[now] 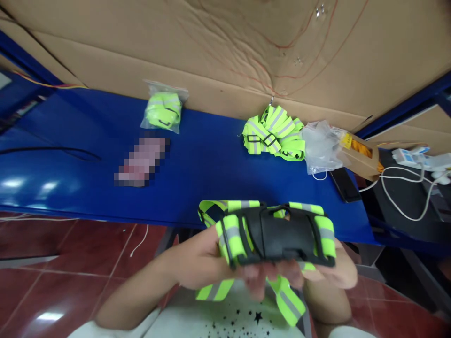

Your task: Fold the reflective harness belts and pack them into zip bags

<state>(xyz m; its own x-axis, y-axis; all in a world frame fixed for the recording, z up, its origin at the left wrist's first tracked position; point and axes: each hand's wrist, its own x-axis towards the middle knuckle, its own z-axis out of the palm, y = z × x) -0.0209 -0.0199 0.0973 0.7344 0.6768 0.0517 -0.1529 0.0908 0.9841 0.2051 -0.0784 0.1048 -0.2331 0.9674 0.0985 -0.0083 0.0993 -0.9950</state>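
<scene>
Close to the camera is a neon-yellow reflective strap (234, 232) with a grey stripe and a large black side-release buckle (287, 234), its two halves joined. My left hand (204, 263) is closed round the strap at the buckle's left end. On the right end my right hand (338, 267) grips the strap too, its fingers partly hidden behind the buckle. Loose strap ends hang below both hands, in front of a white shirt with black stars. One loop of strap lies behind the buckle, over the table edge.
On the blue table (204, 159) lie a bagged strap (164, 110), a blurred-out pink object (143, 162), a heap of yellow straps (275, 134) and clear plastic bags (322, 145). Farther right are a phone (345, 184), a cardboard box (361, 157) and white cables (405, 216).
</scene>
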